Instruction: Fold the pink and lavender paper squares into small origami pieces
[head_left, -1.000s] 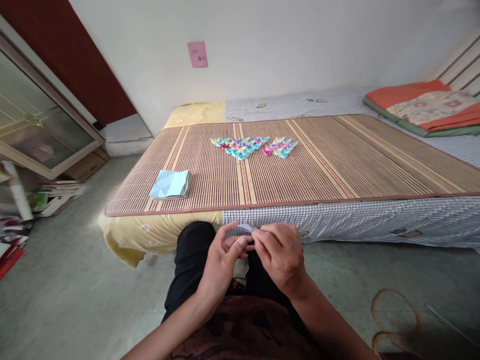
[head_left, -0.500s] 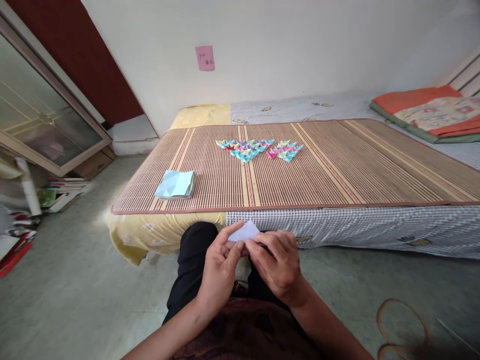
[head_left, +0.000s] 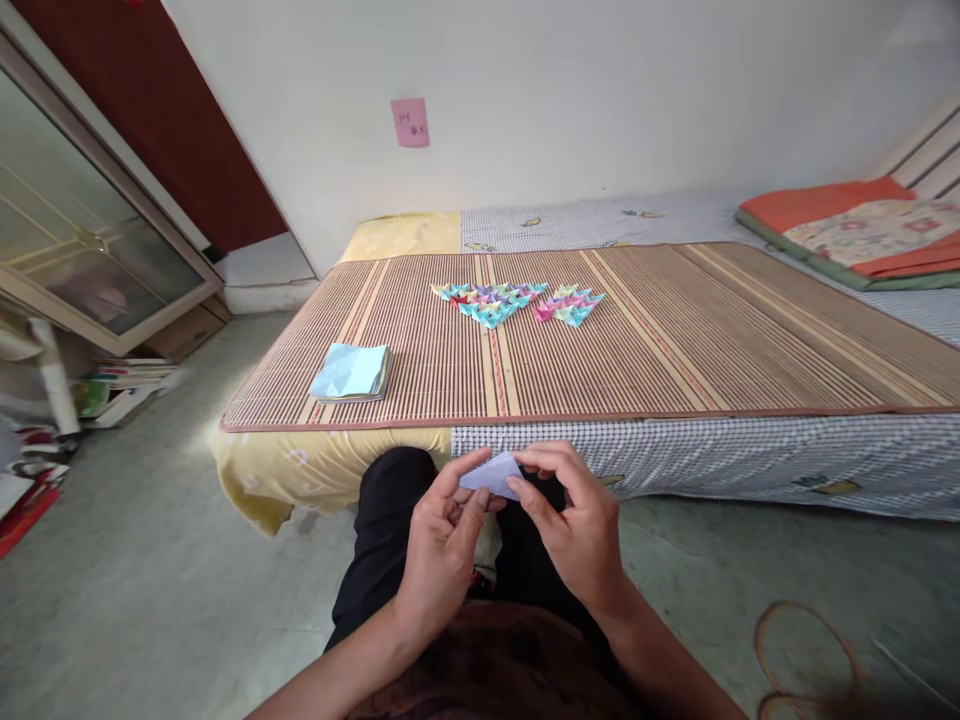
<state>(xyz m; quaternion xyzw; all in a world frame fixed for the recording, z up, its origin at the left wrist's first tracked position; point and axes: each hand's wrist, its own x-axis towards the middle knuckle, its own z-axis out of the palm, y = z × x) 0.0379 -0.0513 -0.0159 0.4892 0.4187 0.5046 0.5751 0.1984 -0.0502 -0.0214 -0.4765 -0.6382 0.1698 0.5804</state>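
A small folded sheet of pale lilac paper [head_left: 493, 475] is held above my lap, just short of the bed's front edge. My left hand [head_left: 444, 520] pinches its left part, thumb in front and index finger along the upper edge. At the right corner, the thumb and fingers of my right hand [head_left: 574, 520] grip the same paper. On the mat beyond stand folded paper boats [head_left: 491, 303] in many colours, packed in a larger group, with a smaller group of paper boats [head_left: 570, 305] to its right. A stack of square paper [head_left: 350, 372], light blue on top, lies to the left.
A striped bamboo mat [head_left: 637, 350] covers the bed. Folded orange bedding [head_left: 862, 230] lies at the far right. A pink note [head_left: 410, 122] sticks to the wall. On the floor, books [head_left: 131, 375] are piled at left and a looped cord [head_left: 806, 650] lies at right.
My right hand has shifted up and right, its fingers opening out from curled to a grip on the paper's right corner. The paper has tilted; my left hand stays nearly in place.
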